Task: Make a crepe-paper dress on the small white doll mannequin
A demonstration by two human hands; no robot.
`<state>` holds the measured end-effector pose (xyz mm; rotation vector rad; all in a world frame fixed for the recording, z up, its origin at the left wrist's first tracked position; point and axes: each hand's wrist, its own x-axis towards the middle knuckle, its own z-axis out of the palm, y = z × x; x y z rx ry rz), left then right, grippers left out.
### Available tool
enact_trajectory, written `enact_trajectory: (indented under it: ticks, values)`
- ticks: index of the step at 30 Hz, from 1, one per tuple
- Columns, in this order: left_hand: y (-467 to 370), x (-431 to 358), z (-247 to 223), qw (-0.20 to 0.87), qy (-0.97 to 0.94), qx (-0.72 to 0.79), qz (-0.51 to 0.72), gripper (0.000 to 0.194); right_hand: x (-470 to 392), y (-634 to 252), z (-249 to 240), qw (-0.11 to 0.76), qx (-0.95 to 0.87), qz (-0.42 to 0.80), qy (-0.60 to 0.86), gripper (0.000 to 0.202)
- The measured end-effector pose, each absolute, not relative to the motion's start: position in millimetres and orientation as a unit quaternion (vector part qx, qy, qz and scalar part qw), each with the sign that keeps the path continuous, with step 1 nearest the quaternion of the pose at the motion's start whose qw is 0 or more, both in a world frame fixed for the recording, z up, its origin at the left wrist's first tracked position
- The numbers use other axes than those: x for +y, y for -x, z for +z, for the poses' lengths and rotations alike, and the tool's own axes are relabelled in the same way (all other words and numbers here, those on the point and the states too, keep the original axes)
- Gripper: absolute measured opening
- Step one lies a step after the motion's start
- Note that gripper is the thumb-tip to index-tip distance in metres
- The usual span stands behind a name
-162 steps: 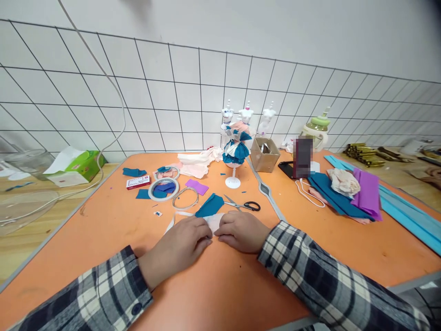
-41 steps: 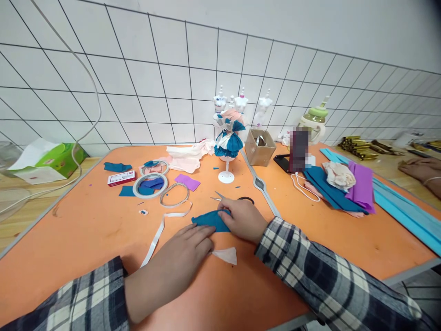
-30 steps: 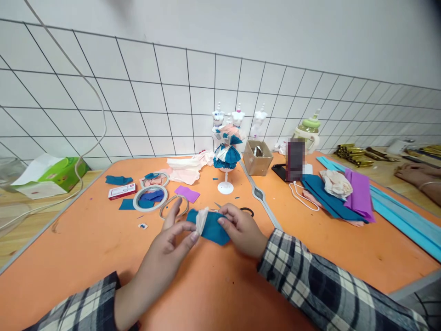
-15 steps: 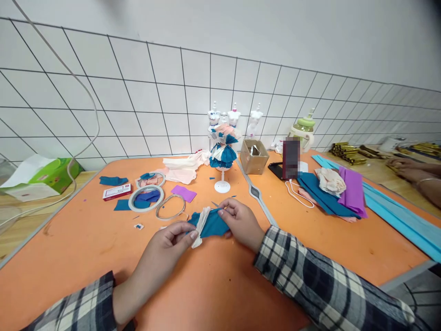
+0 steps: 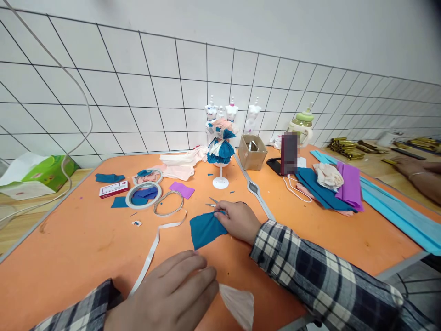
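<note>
My left hand lies low near the table's front edge, fingers closed over the narrow end of a pale fan-shaped paper piece that spreads out to its right. Farther back, my right hand rests on the orange table and pinches the right edge of a teal crepe paper piece lying flat. Scissors poke out from behind the right hand. A white strip runs across the table between the two hands.
Behind stand a small mannequin in a teal and pink paper dress, a cardboard box, tape rings, a phone and a stack of crepe paper. Another person's hand rests at the far right. A tissue box sits left.
The two pieces were held together in the air. Now my left hand has drawn the pale piece down toward me, and my right hand has laid the teal piece flat on the table.
</note>
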<state>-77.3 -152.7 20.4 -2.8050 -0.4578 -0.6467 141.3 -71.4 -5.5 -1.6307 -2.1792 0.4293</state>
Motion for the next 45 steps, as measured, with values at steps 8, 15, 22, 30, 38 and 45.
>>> enact_trajectory:
  ticks: [8, 15, 22, 30, 38, 45]
  values:
    - [65.5, -129.6, -2.7, -0.037, 0.925, -0.373, -0.057, 0.030, -76.8, -139.5, -2.9, 0.190, -0.826, 0.026, 0.530, 0.030]
    - [70.7, -122.6, 2.4, -0.070, 0.916, -0.381, -0.107, 0.025, -70.2, -151.8, -0.5, 0.139, -0.921, 0.103, 0.348, 0.006]
    - [72.8, -111.9, 1.9, -0.068, 0.916, -0.379, -0.116, 0.026, -73.6, -151.3, 0.3, 0.131, -0.909, 0.122, 0.376, 0.003]
    - [70.8, -111.0, 2.9, -0.072, 0.916, -0.378, -0.111, 0.028, -86.6, -143.1, 3.8, 0.205, -0.917, 0.115, 0.322, 0.012]
    - [71.9, -107.2, 2.6, -0.042, 0.924, -0.366, -0.105, 0.023, -95.7, -132.6, -3.5, 0.101, -0.907, 0.067, 0.403, 0.011]
    - [72.5, -106.7, 2.1, 0.001, 0.933, -0.347, -0.101, 0.017, -98.9, -129.9, -4.6, 0.119, -0.897, 0.062, 0.422, 0.013]
